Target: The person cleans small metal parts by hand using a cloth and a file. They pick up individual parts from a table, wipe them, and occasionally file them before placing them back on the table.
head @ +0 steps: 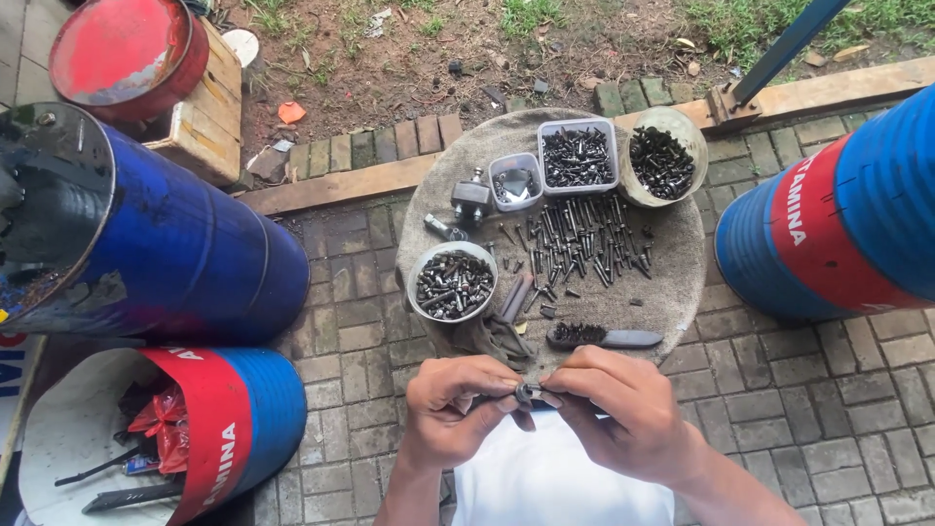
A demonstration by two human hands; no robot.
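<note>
My left hand [453,407] and my right hand [616,407] meet low in the middle of the head view, both pinching one small dark metal bolt [529,394] between fingertips. Just beyond them lies a round grey cloth-covered surface [672,263]. On it are a pile of loose dark bolts [584,237], a round bowl of bolts [452,282], a square clear tub of bolts [577,156], a smaller clear tub [515,181], a round container of bolts [663,159] and a wire brush [602,337].
A blue drum [146,253] stands at left, a blue and red drum [838,214] at right, and an open drum with tools and red bags [146,429] at lower left. A red drum lid [122,49] sits on a wooden crate. Paving bricks [828,390] cover the ground.
</note>
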